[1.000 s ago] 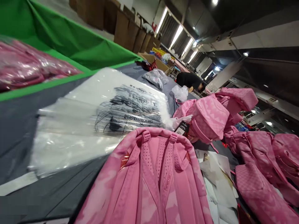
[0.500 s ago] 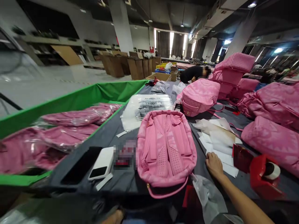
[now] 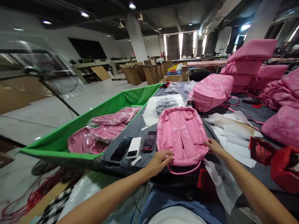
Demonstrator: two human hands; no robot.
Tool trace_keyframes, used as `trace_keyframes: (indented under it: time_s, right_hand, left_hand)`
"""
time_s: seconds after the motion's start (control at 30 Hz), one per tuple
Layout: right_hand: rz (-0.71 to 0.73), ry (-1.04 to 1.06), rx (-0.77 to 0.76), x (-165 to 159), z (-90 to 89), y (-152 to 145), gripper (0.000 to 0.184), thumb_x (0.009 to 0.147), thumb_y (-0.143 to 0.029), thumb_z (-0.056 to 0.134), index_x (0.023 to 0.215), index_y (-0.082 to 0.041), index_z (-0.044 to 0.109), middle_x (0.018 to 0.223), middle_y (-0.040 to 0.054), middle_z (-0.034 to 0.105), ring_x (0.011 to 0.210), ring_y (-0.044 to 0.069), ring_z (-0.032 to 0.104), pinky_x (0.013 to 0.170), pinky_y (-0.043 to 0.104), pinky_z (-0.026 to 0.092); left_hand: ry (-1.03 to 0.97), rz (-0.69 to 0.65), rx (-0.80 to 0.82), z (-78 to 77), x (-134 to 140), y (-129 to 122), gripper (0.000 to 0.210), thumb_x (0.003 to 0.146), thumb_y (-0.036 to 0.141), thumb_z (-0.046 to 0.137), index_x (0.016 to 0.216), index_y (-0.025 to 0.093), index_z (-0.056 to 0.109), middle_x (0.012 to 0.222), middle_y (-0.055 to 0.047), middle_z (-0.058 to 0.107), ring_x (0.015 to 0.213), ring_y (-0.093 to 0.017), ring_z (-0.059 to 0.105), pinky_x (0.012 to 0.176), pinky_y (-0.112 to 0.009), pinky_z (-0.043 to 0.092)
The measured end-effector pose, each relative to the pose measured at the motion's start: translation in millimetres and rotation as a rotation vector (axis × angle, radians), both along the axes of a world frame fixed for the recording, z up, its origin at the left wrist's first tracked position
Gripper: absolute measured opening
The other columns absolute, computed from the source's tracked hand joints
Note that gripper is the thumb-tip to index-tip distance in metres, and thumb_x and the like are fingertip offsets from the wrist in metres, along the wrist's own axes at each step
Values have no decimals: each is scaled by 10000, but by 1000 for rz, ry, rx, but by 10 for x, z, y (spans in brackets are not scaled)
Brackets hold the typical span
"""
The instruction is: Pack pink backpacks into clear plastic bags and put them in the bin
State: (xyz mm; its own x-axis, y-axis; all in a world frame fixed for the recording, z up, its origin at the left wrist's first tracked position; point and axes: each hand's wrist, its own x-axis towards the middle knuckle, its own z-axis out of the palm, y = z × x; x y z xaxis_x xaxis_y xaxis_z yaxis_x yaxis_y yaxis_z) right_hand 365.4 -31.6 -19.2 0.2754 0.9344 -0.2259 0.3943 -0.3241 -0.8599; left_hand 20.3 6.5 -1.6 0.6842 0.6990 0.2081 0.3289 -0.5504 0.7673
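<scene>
A pink backpack [image 3: 181, 137] lies on the dark cloth-covered table, its straps and perforated back panel facing up and its handle loop toward me. My left hand [image 3: 161, 161] grips its lower left corner, with the fingers and thumb on the fabric. On the right side edge, my right hand [image 3: 215, 147] has its fingers closed around the rim; some fingertips are hidden. A clear plastic bag [image 3: 221, 183] hangs at the table edge below my right hand. White paper sheets [image 3: 235, 146] lie to the right of that hand.
A green-walled bin [image 3: 58, 155] at left holds plastic-wrapped pink backpacks [image 3: 109, 130]. Near the left hand are a phone [image 3: 121, 148] and a white power bank [image 3: 134, 147]. Plastic bags [image 3: 161, 107] lie behind. More pink backpacks [image 3: 247, 65] are stacked right, near a red tape dispenser [image 3: 283, 169].
My left hand has come up from the bottom edge onto the backpack. My right hand has moved from beside the papers to the backpack's right edge. The view has swung left.
</scene>
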Motion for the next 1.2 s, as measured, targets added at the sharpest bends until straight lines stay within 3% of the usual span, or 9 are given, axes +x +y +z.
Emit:
trace_keyframes:
  time_s: [0.2, 0.3, 0.4, 0.5, 0.67, 0.8, 1.0, 1.1, 1.2]
  right_hand:
    - [183, 136, -115, -1, -119, -705, 655, 756, -791, 617, 992, -186, 538, 531, -58, 537, 371, 98, 436, 384, 203, 287]
    - [142, -100, -170, 11, 2, -958, 547, 848, -714, 562, 981, -184, 560, 605, -14, 593, 470, 152, 553, 453, 248, 409]
    - [44, -644, -34, 29, 307, -821, 341, 897, -490, 619, 1018, -172, 631, 942, 115, 714, 871, 266, 693, 772, 379, 556]
    - [-6, -929, 261, -11, 496, -300, 408, 975, -377, 540, 1324, -172, 588, 1345, 171, 628, 1256, 301, 589, 1076, 468, 475]
    - [80, -1057, 355, -304, -92, 617, 483, 1023, -313, 424, 1445, -105, 534, 1488, 198, 539, 1408, 292, 488, 1182, 477, 402]
    - [128, -1171, 427, -316, -688, 781, 534, 1021, -315, 409, 1511, -115, 485, 1532, 207, 500, 1458, 305, 434, 1199, 522, 369]
    - [107, -1247, 527, -166, -740, 728, 514, 1023, -307, 385, 1490, -133, 508, 1482, 187, 556, 1411, 292, 496, 1149, 473, 432]
    - [68, -1285, 571, -200, -794, 510, 554, 1022, -297, 364, 1550, -137, 419, 1508, 185, 527, 1430, 305, 476, 1149, 490, 424]
    - [23, -1298, 607, -120, -848, 270, 602, 1017, -287, 350, 1602, -149, 312, 1514, 186, 517, 1399, 320, 504, 1098, 503, 461]
  left_hand:
    - [33, -35, 296, -35, 862, 598, 528, 1009, 431, 429, 1425, 126, 538, 1428, -177, 600, 1332, -270, 544, 1162, -455, 414]
    - [262, -93, 429, -178, 1263, 771, 608, 1008, 480, 472, 1537, 182, 442, 1591, -146, 453, 1491, -334, 370, 1243, -570, 267]
    - [415, -122, 450, -409, 1496, 856, 671, 997, 558, 485, 1583, 247, 388, 1675, -113, 307, 1558, -403, 204, 1249, -640, 188]
    - [451, -130, 446, -568, 1507, 866, 711, 995, 587, 475, 1608, 256, 335, 1697, -111, 231, 1564, -425, 159, 1252, -644, 170]
    - [437, -125, 419, -653, 1310, 814, 712, 986, 624, 466, 1590, 259, 376, 1693, -81, 255, 1562, -414, 174, 1263, -628, 185]
    - [344, -66, 334, -675, 1234, 785, 707, 968, 487, 541, 1575, 158, 390, 1647, -128, 353, 1542, -376, 273, 1275, -603, 201]
    - [271, 40, 246, -260, 1393, 963, 564, 967, 400, 556, 1465, 137, 530, 1578, -169, 464, 1439, -343, 452, 1232, -583, 311]
    - [261, 123, 263, -168, 1431, 1137, 660, 983, 485, 533, 1563, 193, 413, 1662, -149, 325, 1550, -385, 239, 1250, -681, 154]
    - [238, 44, 208, -302, 1393, 1220, 698, 963, 578, 533, 1570, 256, 411, 1703, -101, 218, 1586, -394, -8, 1244, -702, 2]
